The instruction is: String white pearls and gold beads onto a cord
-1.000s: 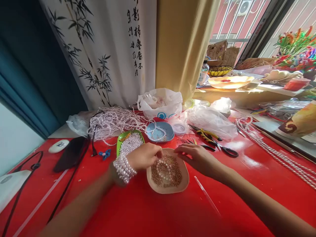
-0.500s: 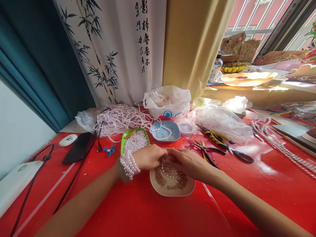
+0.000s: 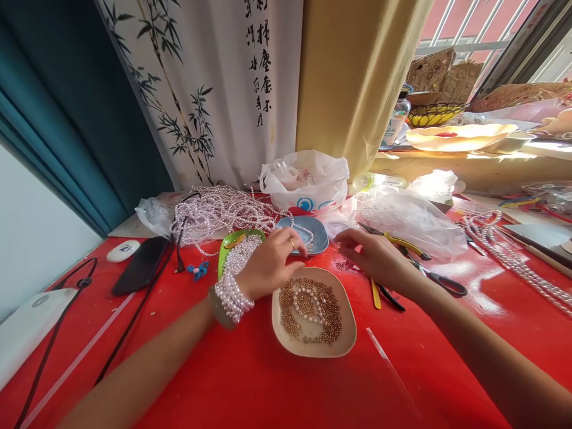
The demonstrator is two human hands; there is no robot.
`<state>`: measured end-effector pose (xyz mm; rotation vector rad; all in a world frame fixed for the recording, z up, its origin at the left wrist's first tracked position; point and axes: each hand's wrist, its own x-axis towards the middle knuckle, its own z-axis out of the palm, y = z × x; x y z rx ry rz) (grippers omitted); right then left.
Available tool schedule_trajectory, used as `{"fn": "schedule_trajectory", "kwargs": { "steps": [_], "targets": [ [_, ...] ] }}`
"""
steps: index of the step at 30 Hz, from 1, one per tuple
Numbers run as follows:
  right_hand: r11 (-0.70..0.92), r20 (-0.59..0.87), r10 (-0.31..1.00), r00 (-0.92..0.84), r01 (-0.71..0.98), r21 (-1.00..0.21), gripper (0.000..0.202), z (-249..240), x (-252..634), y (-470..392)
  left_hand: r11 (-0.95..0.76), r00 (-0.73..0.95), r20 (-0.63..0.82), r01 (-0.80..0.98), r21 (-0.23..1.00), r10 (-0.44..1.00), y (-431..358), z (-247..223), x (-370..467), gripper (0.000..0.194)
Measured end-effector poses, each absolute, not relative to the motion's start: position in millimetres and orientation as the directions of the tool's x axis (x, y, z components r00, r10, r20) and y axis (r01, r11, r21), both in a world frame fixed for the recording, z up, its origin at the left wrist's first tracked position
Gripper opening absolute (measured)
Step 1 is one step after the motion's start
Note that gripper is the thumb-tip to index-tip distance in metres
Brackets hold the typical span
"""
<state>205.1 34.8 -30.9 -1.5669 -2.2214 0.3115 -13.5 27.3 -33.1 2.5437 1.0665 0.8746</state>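
A shallow beige rounded-square dish (image 3: 346, 339) of small gold beads and a white pearl loop was seen on the red counter (image 3: 277, 387), just below both loosely curled, seemingly empty hands (image 3: 268, 268) (image 3: 375, 257).

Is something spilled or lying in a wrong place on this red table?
A few small dark red beads lie loose on the red table, beside the beige dish of gold beads, just under the right hand. Otherwise nothing stands out.

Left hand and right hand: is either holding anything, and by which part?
Cannot be told: left hand and right hand have fingertips pinched above the beige dish; any thread is too fine to see.
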Motion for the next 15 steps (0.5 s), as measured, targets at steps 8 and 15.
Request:
{"fn": "schedule_trajectory", "kwargs": {
  "steps": [8,15],
  "targets": [
    [-0.095,0.267,0.952,0.147,0.975,-0.200,0.028,-41.5,262.1,66.3,-0.770,0.818,0.082,0.495,0.401,0.569,-1.2,-48.2,10.5,0.024],
    [-0.116,0.488,0.863,0.130,0.992,-0.060,0.030,-33.6,273.1,61.4,-0.422,0.658,0.016,0.464,0.779,0.753,4.6,-52.7,11.4,0.015]
  ]
}}
